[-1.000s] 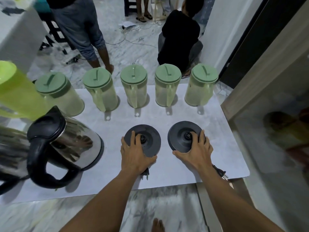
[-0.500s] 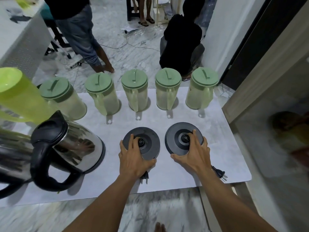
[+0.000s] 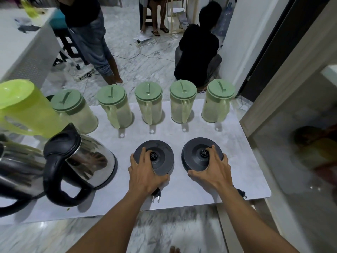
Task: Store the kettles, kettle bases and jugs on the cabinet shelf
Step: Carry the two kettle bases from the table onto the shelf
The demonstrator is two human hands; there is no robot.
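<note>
Two round black kettle bases lie side by side on a white table [image 3: 240, 161]. My left hand [image 3: 144, 174] grips the near edge of the left base [image 3: 160, 152]. My right hand [image 3: 213, 170] grips the right base [image 3: 195, 156], fingers over its top. A steel kettle with a black handle [image 3: 78, 161] stands to the left, with a second kettle [image 3: 16, 172] partly cut off beyond it. Several pale green lidded jugs [image 3: 149, 105] stand in a row along the far edge. A brighter green open jug [image 3: 21, 108] sits at the far left.
A plug [image 3: 156, 195] pokes out under my left wrist; another plug [image 3: 241, 193] lies by my right forearm. A cabinet with a glossy door [image 3: 295, 152] stands at the right. One person stands [image 3: 91, 33] and another crouches [image 3: 198, 52] on the marble floor behind the table.
My hands have closed more firmly round the two bases, and the bases look slightly shifted toward me. The view has tilted up a little.
</note>
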